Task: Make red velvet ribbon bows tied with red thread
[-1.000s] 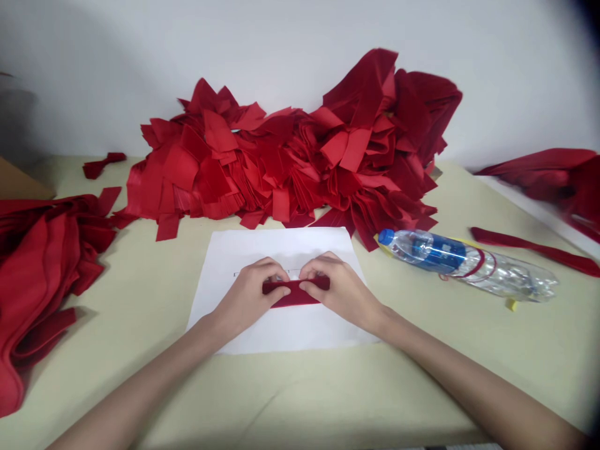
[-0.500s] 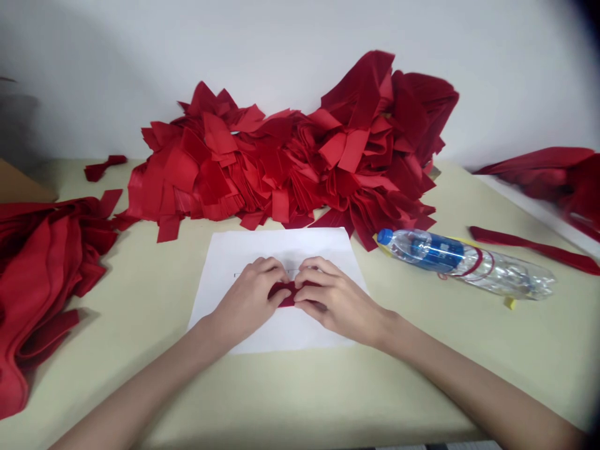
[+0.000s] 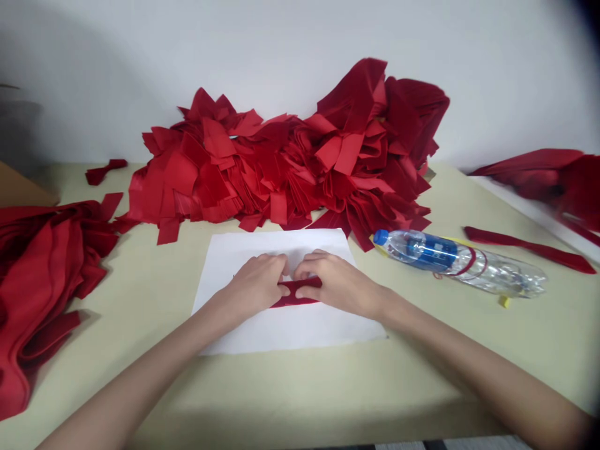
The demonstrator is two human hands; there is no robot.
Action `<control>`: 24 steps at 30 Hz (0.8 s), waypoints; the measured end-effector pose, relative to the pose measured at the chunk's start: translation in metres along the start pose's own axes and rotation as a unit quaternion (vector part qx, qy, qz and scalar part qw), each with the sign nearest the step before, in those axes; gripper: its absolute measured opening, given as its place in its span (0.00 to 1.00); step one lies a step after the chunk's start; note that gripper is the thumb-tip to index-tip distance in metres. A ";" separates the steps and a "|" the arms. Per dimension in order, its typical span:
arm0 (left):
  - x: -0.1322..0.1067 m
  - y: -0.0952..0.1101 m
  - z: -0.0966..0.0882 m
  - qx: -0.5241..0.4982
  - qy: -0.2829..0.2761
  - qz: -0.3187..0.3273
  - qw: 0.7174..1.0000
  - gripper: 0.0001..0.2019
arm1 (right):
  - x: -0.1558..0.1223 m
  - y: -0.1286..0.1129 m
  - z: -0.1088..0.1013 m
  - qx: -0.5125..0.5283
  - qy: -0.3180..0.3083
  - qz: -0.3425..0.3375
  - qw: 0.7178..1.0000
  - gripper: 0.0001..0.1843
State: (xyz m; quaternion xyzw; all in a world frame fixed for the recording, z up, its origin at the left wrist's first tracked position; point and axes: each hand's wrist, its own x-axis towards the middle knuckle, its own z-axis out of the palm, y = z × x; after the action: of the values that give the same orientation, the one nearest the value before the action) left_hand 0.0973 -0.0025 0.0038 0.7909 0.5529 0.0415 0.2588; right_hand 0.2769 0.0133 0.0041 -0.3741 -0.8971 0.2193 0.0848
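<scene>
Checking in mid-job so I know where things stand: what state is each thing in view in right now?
left hand, fingers curled over the strip's left part
right hand, fingers pressing on the strip's right part
red fabric strip, lying flat between both hands
white paper sheet, flat beneath the strip
plastic bottle, capped, lying on its side
red fabric pile, loosely heaped against the wall

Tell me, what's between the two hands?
A red fabric strip lies between the left hand and right hand, on white paper, in the head view.
</scene>
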 end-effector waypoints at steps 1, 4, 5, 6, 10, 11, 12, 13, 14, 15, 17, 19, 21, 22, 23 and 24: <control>-0.001 0.000 -0.001 -0.002 -0.001 0.002 1.000 0.07 | 0.001 0.000 0.004 -0.006 -0.002 -0.001 1.000 0.06; -0.002 0.000 -0.001 -0.007 -0.001 0.010 1.000 0.06 | 0.003 0.000 0.010 -0.018 0.005 0.011 1.000 0.09; -0.002 -0.001 -0.001 -0.010 0.000 0.012 1.000 0.06 | 0.004 0.000 0.010 -0.017 0.001 0.013 1.000 0.09; -0.001 -0.002 0.000 -0.013 0.000 0.015 1.000 0.06 | 0.005 0.000 0.009 -0.016 -0.007 0.013 1.000 0.08; 0.000 -0.005 0.003 -0.033 0.004 0.039 0.999 0.03 | 0.010 -0.002 0.002 -0.003 -0.043 0.005 0.999 0.06; 0.000 -0.006 0.003 -0.039 0.008 0.045 0.998 0.02 | 0.011 -0.003 0.000 0.004 -0.046 0.006 0.999 0.06; -0.001 -0.006 0.004 -0.045 0.011 0.049 0.998 0.02 | 0.011 -0.003 -0.001 0.014 -0.047 0.009 0.999 0.06; -0.002 -0.006 0.005 -0.051 0.013 0.052 0.997 0.01 | 0.011 -0.003 -0.001 0.029 -0.049 0.011 0.998 0.07; -0.002 -0.007 0.007 -0.057 0.015 0.055 0.997 0.02 | 0.010 -0.003 -0.001 0.048 -0.052 0.014 0.997 0.06; -0.003 -0.007 0.008 -0.062 0.017 0.056 0.996 0.03 | 0.009 -0.002 0.000 0.067 -0.054 0.017 0.996 0.04; -0.005 -0.007 0.010 -0.070 0.025 0.058 0.996 0.03 | 0.007 0.000 0.003 0.089 -0.048 0.029 0.994 0.03; -0.007 -0.007 0.012 -0.075 0.037 0.058 0.995 0.02 | 0.005 0.000 0.007 0.076 -0.025 0.043 0.996 0.04; -0.009 -0.007 0.013 -0.076 0.043 0.060 0.994 0.03 | 0.002 0.000 0.011 0.049 0.007 0.042 0.998 0.05; -0.009 -0.007 0.013 -0.075 0.044 0.063 0.994 0.04 | 0.001 0.000 0.013 0.039 0.020 0.034 0.998 0.05; -0.010 -0.007 0.013 -0.072 0.045 0.066 0.994 0.06 | 0.000 -0.001 0.014 0.032 0.030 0.027 0.999 0.06; -0.011 -0.006 0.013 -0.067 0.049 0.070 0.994 0.07 | -0.001 -0.001 0.015 0.027 0.038 0.022 0.999 0.06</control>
State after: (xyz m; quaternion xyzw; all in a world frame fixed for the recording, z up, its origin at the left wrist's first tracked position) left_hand 0.0926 -0.0157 -0.0081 0.8054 0.5042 0.1349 0.2808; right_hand 0.2718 0.0067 -0.0091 -0.3997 -0.8782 0.2313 0.1242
